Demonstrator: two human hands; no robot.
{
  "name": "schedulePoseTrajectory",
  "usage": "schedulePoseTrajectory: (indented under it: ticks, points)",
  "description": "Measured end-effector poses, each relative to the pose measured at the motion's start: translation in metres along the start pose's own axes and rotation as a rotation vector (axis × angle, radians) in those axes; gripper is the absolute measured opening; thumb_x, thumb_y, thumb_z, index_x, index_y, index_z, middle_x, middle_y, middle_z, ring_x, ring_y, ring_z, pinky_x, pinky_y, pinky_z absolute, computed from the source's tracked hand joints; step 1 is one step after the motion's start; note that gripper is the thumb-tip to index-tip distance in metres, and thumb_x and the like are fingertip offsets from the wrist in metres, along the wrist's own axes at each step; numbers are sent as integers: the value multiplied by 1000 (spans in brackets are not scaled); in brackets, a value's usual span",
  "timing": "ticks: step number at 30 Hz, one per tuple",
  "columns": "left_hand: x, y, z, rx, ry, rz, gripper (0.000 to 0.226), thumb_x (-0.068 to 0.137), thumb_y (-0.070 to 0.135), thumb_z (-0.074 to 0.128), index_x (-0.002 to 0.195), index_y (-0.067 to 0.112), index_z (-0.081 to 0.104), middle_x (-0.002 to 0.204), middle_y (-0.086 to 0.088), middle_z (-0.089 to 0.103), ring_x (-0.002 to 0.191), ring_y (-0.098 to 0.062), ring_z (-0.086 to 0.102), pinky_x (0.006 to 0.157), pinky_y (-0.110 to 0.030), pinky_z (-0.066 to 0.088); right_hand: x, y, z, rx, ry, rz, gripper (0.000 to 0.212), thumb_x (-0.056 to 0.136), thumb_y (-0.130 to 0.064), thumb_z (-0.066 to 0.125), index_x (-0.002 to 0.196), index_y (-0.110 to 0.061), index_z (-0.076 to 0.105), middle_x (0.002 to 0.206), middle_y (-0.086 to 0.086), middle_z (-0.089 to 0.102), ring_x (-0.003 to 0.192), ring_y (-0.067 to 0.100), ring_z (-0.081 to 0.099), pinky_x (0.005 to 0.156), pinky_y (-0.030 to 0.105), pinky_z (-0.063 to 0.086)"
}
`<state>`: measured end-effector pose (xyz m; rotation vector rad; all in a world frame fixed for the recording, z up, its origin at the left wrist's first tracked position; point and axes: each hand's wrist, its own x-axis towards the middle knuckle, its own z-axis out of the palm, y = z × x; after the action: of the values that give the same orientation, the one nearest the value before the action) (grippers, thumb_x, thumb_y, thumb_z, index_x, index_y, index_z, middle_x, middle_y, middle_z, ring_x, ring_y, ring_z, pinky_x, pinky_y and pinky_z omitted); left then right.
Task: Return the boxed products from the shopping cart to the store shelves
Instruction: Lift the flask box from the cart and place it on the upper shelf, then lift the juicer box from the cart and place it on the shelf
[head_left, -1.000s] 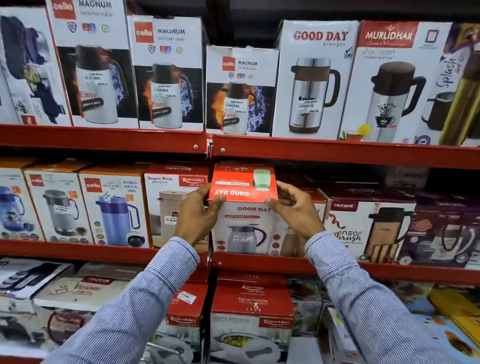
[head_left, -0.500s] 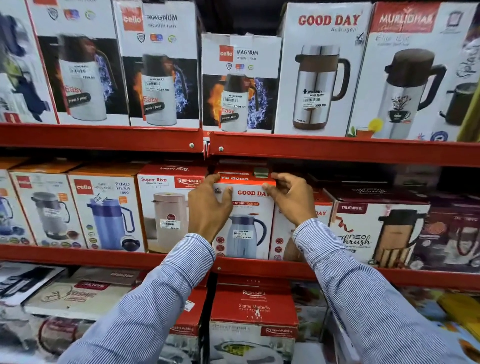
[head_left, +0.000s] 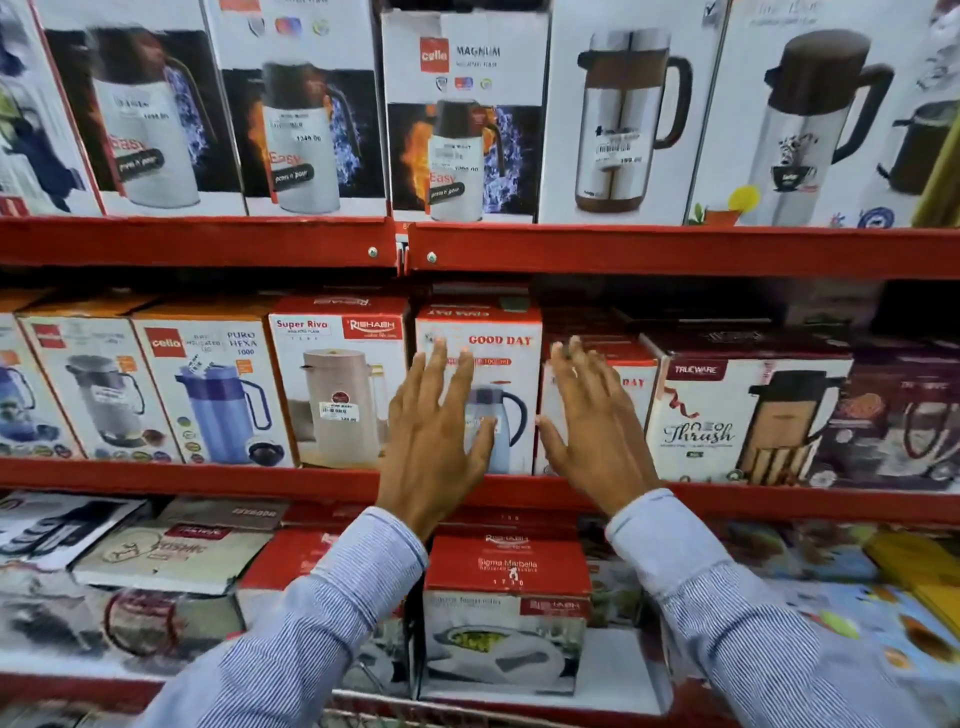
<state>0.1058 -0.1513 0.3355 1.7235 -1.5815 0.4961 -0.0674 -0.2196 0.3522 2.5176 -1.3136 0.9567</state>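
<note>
A white and red Good Day jug box (head_left: 498, 358) stands upright on the middle red shelf (head_left: 208, 475), between a Super Riva box (head_left: 337, 379) and a shorter Good Day box (head_left: 631, 379). My left hand (head_left: 436, 431) is spread flat in front of the box's lower left face, fingers apart. My right hand (head_left: 592, 421) is open too, held just right of that box, in front of the shorter one. Neither hand holds anything. Whether the palms touch the boxes cannot be told.
Taller flask boxes fill the upper shelf (head_left: 675, 249). A Trueware Thrush box (head_left: 737, 410) and Cello boxes (head_left: 208, 384) stand on the middle shelf. A Sigma Marbella box (head_left: 506, 587) sits below. The wire rim of the cart (head_left: 415, 712) shows at the bottom edge.
Both hands pushed the Good Day box back onto the middle shelf, then let go of it. They now hover open in front of it. The camera moved closer.
</note>
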Motion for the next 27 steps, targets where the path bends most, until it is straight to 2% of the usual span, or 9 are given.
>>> schedulePoseTrajectory:
  ticks: [3, 8, 12, 17, 21, 27]
  points:
    - [-40, 11, 11, 110, -81, 97, 78, 91, 51, 44, 156, 18, 16, 166, -12, 15, 154, -31, 12, 120, -56, 26, -47, 13, 5, -90, -23, 10, 72, 93, -35, 48, 153, -15, 14, 164, 12, 7, 151, 30, 8, 121, 47, 16]
    - [-105, 35, 38, 146, -179, 213, 80, 91, 52, 47, 155, 10, 21, 164, -16, 22, 154, -34, 11, 119, -61, 21, -124, 41, 10, -177, -115, 38, 75, 92, -40, 46, 153, -14, 12, 163, 12, 11, 151, 31, 9, 119, 53, 18]
    - [-157, 56, 66, 107, -311, 253, 85, 91, 51, 47, 156, 7, 16, 166, -16, 11, 155, -34, 4, 121, -60, 17, -188, 67, 22, -198, -211, 70, 72, 92, -39, 46, 152, -11, 18, 163, 14, 12, 150, 32, 12, 120, 53, 17]
    - [-220, 84, 101, 75, -474, 247, 80, 94, 53, 41, 156, 7, 18, 166, -17, 14, 155, -34, 7, 123, -57, 16, -264, 105, 40, -194, -367, 136, 68, 93, -36, 44, 152, -9, 21, 161, 16, 19, 148, 35, 19, 117, 54, 23]
    - [-265, 105, 131, 62, -610, 217, 78, 94, 53, 41, 155, 7, 22, 165, -17, 17, 154, -36, 11, 122, -58, 17, -315, 135, 59, -161, -426, 185, 67, 87, -30, 54, 146, -6, 35, 155, 19, 34, 142, 38, 34, 115, 53, 28]
    - [-346, 122, 181, -11, -839, 105, 80, 94, 55, 38, 156, 8, 20, 165, -15, 15, 153, -37, 9, 122, -58, 17, -383, 176, 104, -64, -616, 269, 60, 86, -27, 46, 141, -3, 42, 149, 18, 43, 137, 33, 41, 116, 44, 33]
